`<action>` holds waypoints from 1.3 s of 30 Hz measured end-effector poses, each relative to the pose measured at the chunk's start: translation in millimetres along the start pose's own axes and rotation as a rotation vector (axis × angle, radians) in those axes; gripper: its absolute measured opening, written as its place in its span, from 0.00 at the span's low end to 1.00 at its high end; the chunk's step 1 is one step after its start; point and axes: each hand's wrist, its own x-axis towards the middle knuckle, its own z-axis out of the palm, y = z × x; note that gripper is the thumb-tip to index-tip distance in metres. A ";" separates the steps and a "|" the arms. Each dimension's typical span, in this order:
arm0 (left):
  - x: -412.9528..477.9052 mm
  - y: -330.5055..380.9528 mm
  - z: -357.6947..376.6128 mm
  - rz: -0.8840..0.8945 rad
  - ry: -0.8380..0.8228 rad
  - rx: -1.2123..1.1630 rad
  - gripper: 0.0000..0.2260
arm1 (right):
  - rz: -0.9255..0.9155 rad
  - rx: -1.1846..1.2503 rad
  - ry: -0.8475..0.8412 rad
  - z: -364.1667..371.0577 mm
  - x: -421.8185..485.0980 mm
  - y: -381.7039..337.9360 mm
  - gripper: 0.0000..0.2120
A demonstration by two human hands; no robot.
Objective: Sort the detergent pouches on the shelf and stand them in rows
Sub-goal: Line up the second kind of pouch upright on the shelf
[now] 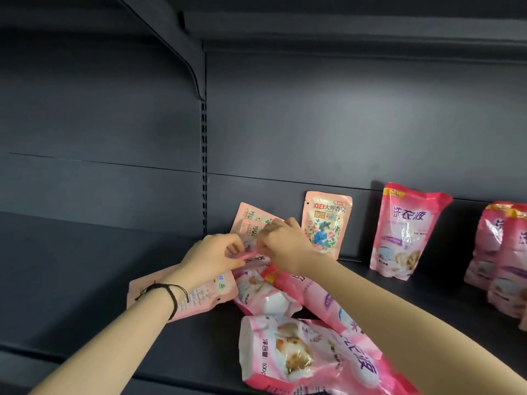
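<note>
A big pink pouch (308, 357) lies flat at the shelf (85, 295) front, with more heaped behind it. My left hand (211, 258) and right hand (281, 242) pinch the small pale pouches (252, 220) leaning at the back wall. Next, I think, they need standing beside the upright small pouch (326, 223).

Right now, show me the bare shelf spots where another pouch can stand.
Bare shelf lies left of the flat pouch. Narrower gaps: between the small upright pouch and the tall pouch, and between that and the right-hand group. The central pile is crowded.
</note>
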 end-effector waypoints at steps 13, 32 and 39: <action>12.0 43.0 7.0 0.347 0.254 0.180 0.02 | 0.101 0.289 -0.056 -61.0 -62.6 37.2 0.06; 9.7 46.5 10.0 0.055 0.124 -0.258 0.36 | 0.518 0.988 -0.638 1.5 4.6 70.1 0.23; -9.4 50.2 11.8 -0.455 0.021 -1.106 0.59 | 0.535 0.967 -0.624 3.9 2.4 61.9 0.21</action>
